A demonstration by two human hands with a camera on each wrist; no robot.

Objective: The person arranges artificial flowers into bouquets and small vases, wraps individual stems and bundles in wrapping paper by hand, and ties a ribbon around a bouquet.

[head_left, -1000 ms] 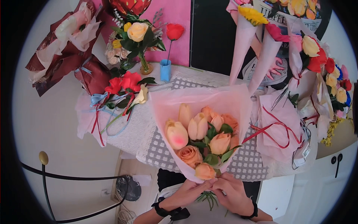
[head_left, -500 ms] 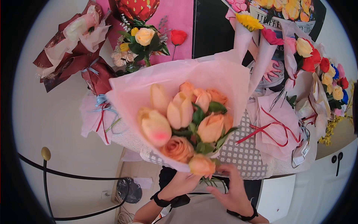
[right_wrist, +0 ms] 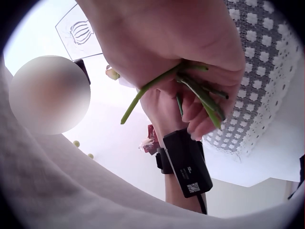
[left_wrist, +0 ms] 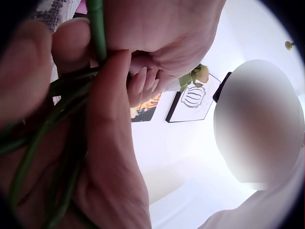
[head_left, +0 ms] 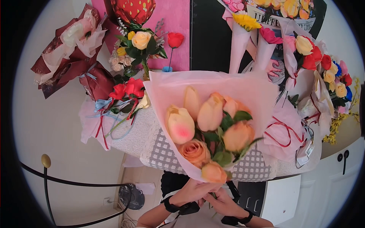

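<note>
A: Where was the bouquet (head_left: 211, 125)?
B: It was held up over the near edge of the table (head_left: 131, 138), its pink wrap fanned wide above the peach roses and tulips. The top rim of the wrap reached almost to the blue holder (head_left: 166, 69) at the back.

A: And who had hold of it?
B: Both hands, below the table edge. The left hand (head_left: 192, 191) had its fingers (left_wrist: 112, 102) curled round the green stems (left_wrist: 52, 124) at the base of the wrap. The right hand (head_left: 224, 201) sat just beside it, touching it, fingers (right_wrist: 202, 112) likewise closed on the same stems, whose cut ends stuck out past the knuckles.

A: How much room was there around it?
B: Little at the sides. The red-flowered bundle (head_left: 121, 95) lay near the wrap's left edge, and the pink paper with red ribbon (head_left: 283, 131) lay close by its right edge. Two pink cones (head_left: 243, 41) stood just behind the top rim. Open space lay toward the person, off the table edge, with the floor and a black chair frame (head_left: 68, 182) to the left.
</note>
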